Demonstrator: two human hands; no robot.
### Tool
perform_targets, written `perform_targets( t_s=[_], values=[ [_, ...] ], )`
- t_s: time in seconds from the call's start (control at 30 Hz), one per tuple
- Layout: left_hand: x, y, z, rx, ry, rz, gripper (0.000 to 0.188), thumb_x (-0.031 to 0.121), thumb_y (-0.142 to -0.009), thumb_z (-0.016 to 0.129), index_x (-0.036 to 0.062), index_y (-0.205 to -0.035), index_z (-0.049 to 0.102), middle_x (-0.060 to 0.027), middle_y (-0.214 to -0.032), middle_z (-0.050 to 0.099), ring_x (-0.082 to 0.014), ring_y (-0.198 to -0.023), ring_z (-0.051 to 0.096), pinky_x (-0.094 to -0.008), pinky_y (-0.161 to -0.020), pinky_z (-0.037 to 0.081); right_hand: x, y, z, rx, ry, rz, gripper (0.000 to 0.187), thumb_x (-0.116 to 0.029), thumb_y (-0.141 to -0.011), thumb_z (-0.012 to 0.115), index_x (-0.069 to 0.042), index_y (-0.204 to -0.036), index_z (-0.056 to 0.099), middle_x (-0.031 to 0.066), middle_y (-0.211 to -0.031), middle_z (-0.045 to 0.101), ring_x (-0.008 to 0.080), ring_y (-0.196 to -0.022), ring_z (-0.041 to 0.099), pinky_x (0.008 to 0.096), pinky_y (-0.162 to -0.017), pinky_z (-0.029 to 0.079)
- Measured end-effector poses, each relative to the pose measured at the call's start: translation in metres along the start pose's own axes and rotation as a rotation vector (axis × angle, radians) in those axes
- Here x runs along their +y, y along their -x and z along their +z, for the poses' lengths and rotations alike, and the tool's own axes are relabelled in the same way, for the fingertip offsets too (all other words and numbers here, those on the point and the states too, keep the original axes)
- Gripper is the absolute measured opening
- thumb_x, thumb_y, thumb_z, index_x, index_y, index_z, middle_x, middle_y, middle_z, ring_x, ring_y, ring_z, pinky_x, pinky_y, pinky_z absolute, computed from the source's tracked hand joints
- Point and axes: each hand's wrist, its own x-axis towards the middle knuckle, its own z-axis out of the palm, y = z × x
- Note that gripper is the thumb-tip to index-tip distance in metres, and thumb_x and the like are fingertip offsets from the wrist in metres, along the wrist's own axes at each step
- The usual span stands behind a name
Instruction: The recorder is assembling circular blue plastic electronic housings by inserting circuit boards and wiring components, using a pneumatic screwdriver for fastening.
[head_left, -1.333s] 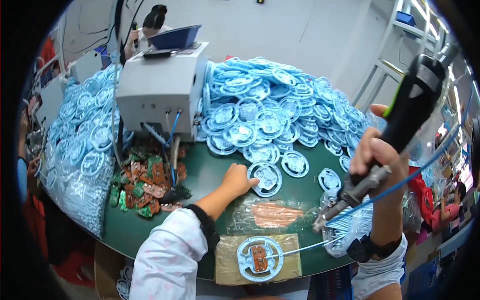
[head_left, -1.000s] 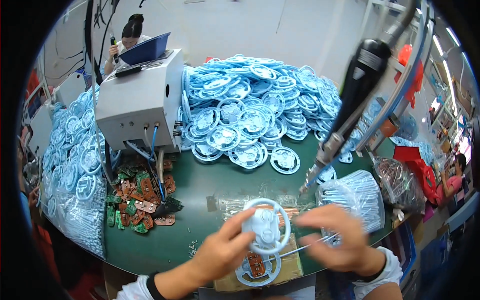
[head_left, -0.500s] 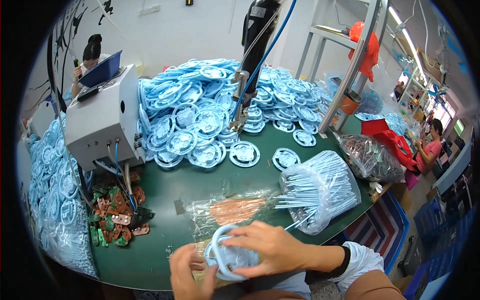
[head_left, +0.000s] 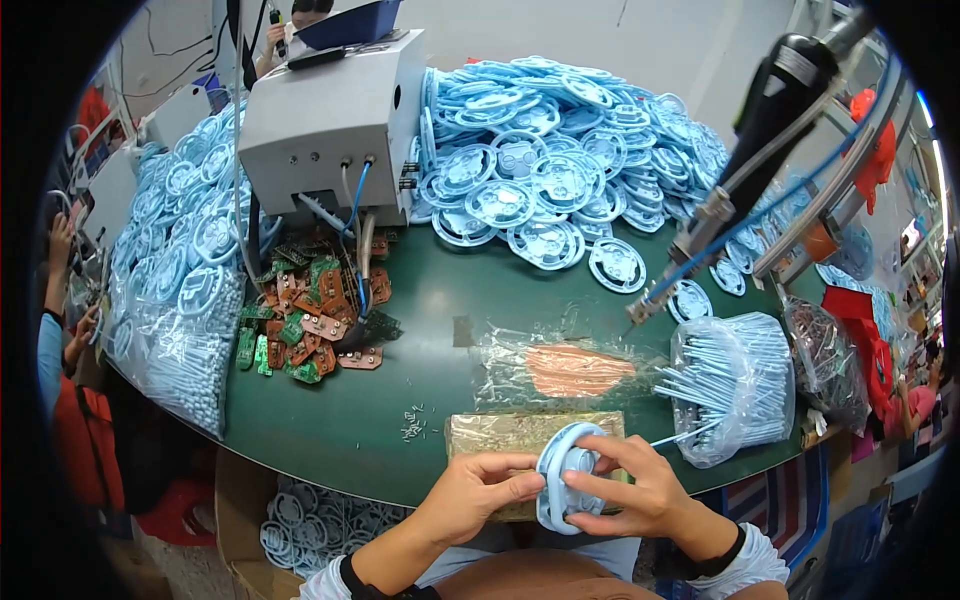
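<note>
In front of me, over the near table edge, is a round light-blue plastic wheel-shaped part (head_left: 553, 480), tilted nearly on edge. My left hand (head_left: 460, 500) pinches its left rim between thumb and fingers. From the right, my right hand (head_left: 635, 490) grips it, with fingers across the hub and thumb below. Just behind the part lies a tan, tape-covered block (head_left: 500, 433). Beyond that, clear film and a copper-brown patch (head_left: 580, 370) cover the green tabletop. Small metal pins (head_left: 412, 425) are scattered to the left of the block.
More blue wheel parts (head_left: 530, 180) are heaped at the back. A grey machine box (head_left: 320, 130) stands by circuit boards (head_left: 310, 320). A black screwdriver (head_left: 785, 90) hangs at right, above a bag of blue sticks (head_left: 745, 390). Below the table edge sits a carton (head_left: 240, 540) of parts.
The view has swung left, so the table's contents sit further right. My left hand has gone from loosely spread fingers to pinching the rim. The wheel part is now turned more on edge.
</note>
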Motion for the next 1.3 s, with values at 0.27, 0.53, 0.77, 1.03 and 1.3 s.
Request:
perform_targets(
  t_s=[0.27,0.53,0.77,1.03,1.3],
  values=[
    [-0.008,-0.001,-0.002,-0.125,0.020,0.163,0.022,0.000,-0.080,0.065,-0.0023,-0.102,0.064,-0.0098,-0.110,0.056,-0.0149,-0.094,0.058,-0.0243,-0.080,0.049,-0.010,0.001,-0.006,-0.005,0.046,-0.008,0.049,-0.019,-0.062,0.079,-0.017,-0.109,0.065,0.0128,-0.114,0.053,0.0182,-0.071,0.054,0.0273,-0.060,0.048],
    [-0.007,0.004,0.004,-0.133,-0.019,0.237,0.020,0.001,-0.079,0.066,0.0001,-0.099,0.066,-0.0081,-0.106,0.056,-0.0143,-0.092,0.058,-0.0247,-0.079,0.050,-0.017,0.003,-0.005,0.038,0.063,0.013,0.049,-0.019,-0.061,0.079,-0.017,-0.108,0.065,0.0135,-0.115,0.053,0.0175,-0.071,0.055,0.0279,-0.062,0.047],
    [-0.008,0.005,0.004,-0.140,-0.020,0.238,0.019,0.003,-0.078,0.067,0.0013,-0.098,0.067,-0.0077,-0.106,0.056,-0.0141,-0.093,0.057,-0.0245,-0.080,0.048,-0.020,0.005,-0.005,0.041,0.057,0.004,0.049,-0.019,-0.061,0.079,-0.017,-0.107,0.066,0.0138,-0.116,0.053,0.0172,-0.071,0.056,0.0282,-0.063,0.046],
    [0.001,0.004,0.004,-0.171,-0.361,0.311,0.020,0.004,-0.077,0.069,0.0007,-0.097,0.067,-0.0072,-0.102,0.060,-0.0145,-0.094,0.058,-0.0256,-0.082,0.048,-0.023,0.008,-0.008,0.012,0.158,-0.003,0.049,-0.018,-0.060,0.078,-0.019,-0.108,0.065,0.0134,-0.115,0.053,0.0177,-0.071,0.055,0.0255,-0.059,0.047],
    [0.023,0.024,0.019,0.095,-0.205,0.149,0.026,-0.001,-0.081,0.064,-0.0070,-0.104,0.052,-0.0144,-0.101,0.060,-0.0181,-0.092,0.061,-0.0278,-0.077,0.053,-0.026,0.017,-0.014,0.379,0.189,0.149,0.027,-0.012,-0.061,0.078,-0.005,-0.085,0.066,0.0101,-0.084,0.062,0.0217,-0.072,0.059,0.0299,-0.060,0.048]
  ],
)
